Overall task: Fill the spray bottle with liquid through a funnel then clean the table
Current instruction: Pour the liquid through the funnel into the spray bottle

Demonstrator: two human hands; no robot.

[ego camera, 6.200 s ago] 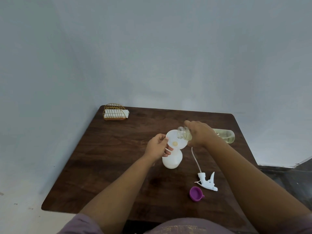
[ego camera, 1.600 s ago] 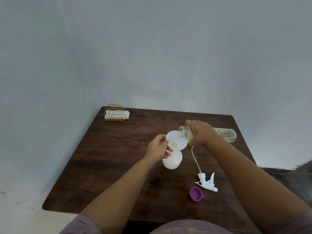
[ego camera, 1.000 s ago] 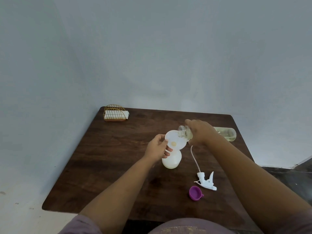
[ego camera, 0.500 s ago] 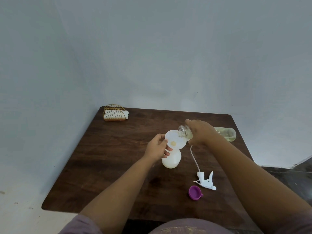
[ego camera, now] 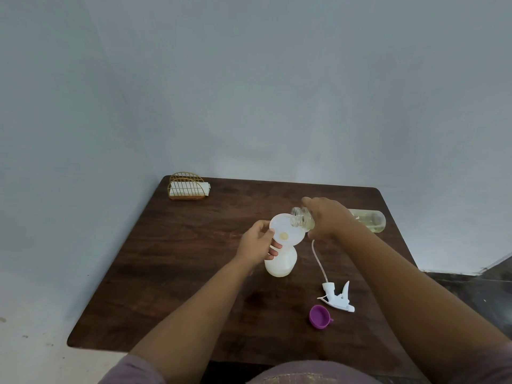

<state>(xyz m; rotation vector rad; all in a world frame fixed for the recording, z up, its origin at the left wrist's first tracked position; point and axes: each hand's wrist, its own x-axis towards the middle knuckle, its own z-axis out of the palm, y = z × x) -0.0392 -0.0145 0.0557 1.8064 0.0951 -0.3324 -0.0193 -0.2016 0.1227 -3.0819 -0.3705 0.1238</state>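
One dark brown wooden table [ego camera: 177,261] with rounded corners. On it stand or lie, counted by kind:

One white translucent plastic spray bottle [ego camera: 280,265], near the middle.

One white round plastic funnel [ego camera: 285,231], sitting in that bottle's top.

One clear plastic bottle of pale yellow liquid [ego camera: 371,221], tipped on its side at the right, mouth over the funnel.

One white plastic trigger sprayer head [ego camera: 336,296] with a thin dip tube, lying near right.

One small purple plastic cap [ego camera: 319,316], near right; it may be a little cup instead.

One gold wire napkin holder [ego camera: 186,186], far left, with white napkins inside, number unclear.

Two bare hands: one left hand [ego camera: 256,245], one right hand [ego camera: 327,217].
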